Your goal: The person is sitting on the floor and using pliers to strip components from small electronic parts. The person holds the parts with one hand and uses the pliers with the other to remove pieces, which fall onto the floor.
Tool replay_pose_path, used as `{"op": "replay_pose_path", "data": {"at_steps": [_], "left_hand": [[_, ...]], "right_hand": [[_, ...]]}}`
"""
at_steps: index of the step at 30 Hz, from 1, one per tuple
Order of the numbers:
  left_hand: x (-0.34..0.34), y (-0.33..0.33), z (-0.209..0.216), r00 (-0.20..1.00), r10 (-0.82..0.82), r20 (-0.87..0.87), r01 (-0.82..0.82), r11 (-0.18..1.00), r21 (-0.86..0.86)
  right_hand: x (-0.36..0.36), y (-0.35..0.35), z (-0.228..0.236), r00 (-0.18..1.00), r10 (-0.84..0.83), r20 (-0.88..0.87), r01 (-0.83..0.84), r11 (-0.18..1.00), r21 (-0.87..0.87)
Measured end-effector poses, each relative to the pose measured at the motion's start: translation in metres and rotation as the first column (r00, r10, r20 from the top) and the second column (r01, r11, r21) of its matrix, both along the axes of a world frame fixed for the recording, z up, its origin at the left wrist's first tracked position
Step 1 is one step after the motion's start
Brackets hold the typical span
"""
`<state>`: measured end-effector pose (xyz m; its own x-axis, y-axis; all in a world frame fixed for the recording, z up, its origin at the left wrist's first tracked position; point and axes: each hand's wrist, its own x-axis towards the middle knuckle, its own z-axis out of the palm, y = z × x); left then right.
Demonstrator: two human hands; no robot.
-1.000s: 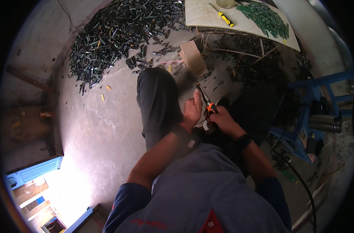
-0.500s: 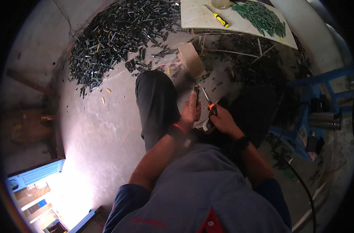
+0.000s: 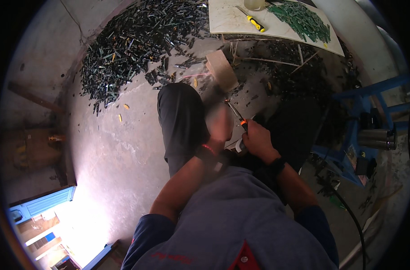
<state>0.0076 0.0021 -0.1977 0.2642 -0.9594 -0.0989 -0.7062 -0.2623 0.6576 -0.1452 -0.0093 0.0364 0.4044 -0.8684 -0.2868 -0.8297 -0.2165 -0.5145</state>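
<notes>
Seated person viewed from above, both forearms entering from the lower edge and meeting at the centre of the frame. The right hand (image 3: 257, 139) is clenched around the orange-and-black handle of a screwdriver (image 3: 236, 115), whose metal shaft slants up and to the left, ending just below a pale wooden block (image 3: 222, 69) on the floor. The left hand (image 3: 219, 127), blurred, sits just left of the shaft above the dark-trousered left knee (image 3: 181, 118); whether its fingers grip anything cannot be told. A red band (image 3: 208, 149) circles the left wrist and a black one (image 3: 275, 166) the right.

Upper left of the frame: a broad heap of small dark scrap pieces (image 3: 137, 45) spread over the concrete floor (image 3: 115, 153). Top centre: a light board (image 3: 277, 27) carrying a yellow-handled screwdriver (image 3: 252, 20) and a pile of green strips (image 3: 304, 18). Right edge: a blue metal frame (image 3: 362, 117). Lower left: a blue door (image 3: 45, 204), brightly lit.
</notes>
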Motion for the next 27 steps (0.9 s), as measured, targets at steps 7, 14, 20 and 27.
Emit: {"op": "replay_pose_path", "data": {"at_steps": [7,14,20,27], "left_hand": [[-0.001,-0.001,0.013,0.989,0.068,-0.13,-0.058,0.995,0.076],[-0.01,-0.001,0.192,0.701,0.238,-0.672,-0.19,0.971,0.146],[-0.01,0.0,0.194,0.786,0.191,-0.588,-0.147,0.982,0.121],[-0.009,0.001,0.183,0.803,0.21,-0.558,-0.164,0.977,0.133]], "right_hand": [[0.005,0.004,-0.002,0.998,0.007,-0.055,-0.012,0.996,-0.088],[0.006,0.006,-0.004,0.996,-0.005,-0.087,-0.01,0.985,-0.174],[0.004,0.004,-0.01,0.992,0.027,-0.119,-0.056,0.968,-0.245],[0.004,0.005,-0.02,0.999,0.04,0.002,-0.039,0.979,-0.201]]}}
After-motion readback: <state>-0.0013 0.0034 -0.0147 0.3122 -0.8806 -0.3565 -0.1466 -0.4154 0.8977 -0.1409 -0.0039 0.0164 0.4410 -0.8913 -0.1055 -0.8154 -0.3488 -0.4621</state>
